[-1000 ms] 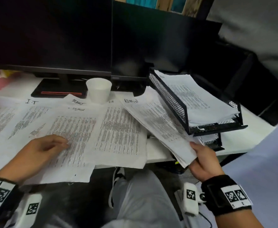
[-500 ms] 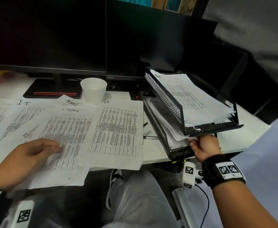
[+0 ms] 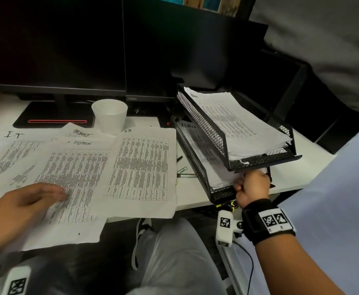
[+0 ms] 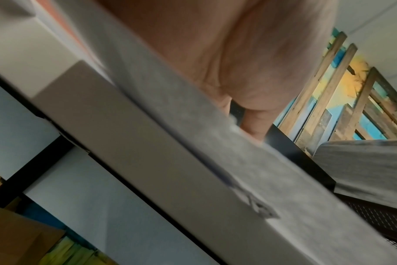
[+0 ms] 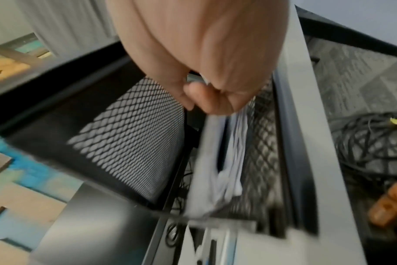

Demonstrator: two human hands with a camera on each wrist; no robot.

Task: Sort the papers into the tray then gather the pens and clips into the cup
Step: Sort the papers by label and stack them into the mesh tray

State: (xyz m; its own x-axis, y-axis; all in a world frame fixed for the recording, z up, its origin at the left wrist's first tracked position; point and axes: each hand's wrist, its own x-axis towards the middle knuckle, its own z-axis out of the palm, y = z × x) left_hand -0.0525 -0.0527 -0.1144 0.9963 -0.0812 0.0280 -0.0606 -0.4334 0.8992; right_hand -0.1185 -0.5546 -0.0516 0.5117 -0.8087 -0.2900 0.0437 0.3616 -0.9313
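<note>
A black two-tier mesh tray point(image 3: 202, 124) stands at the desk's right. Its upper tier holds a paper stack point(image 3: 238, 124), and more papers point(image 3: 202, 145) headed ADMIN lie in the lower tier. My right hand point(image 3: 251, 184) is at the lower tier's front and pinches the near edge of those papers point(image 5: 229, 161); the right hand point(image 5: 206, 96) has its fingers curled. My left hand point(image 3: 36, 194) rests flat on printed sheets point(image 3: 74, 171) spread over the desk. A white foam cup point(image 3: 110, 114) stands behind them. A pen point(image 3: 187, 175) and a green clip point(image 3: 181, 169) lie beside the tray.
Two dark monitors point(image 3: 68, 50) line the back of the desk, their stand point(image 3: 55, 120) left of the cup. Sheets overhang the desk's front edge point(image 4: 125, 134). Cables point(image 5: 365, 143) lie on the floor under the tray's corner.
My right hand carried a sheaf of papers from the desk into the tray's lower tier, uncovering the pen and clip. The left hand stayed on the sheets.
</note>
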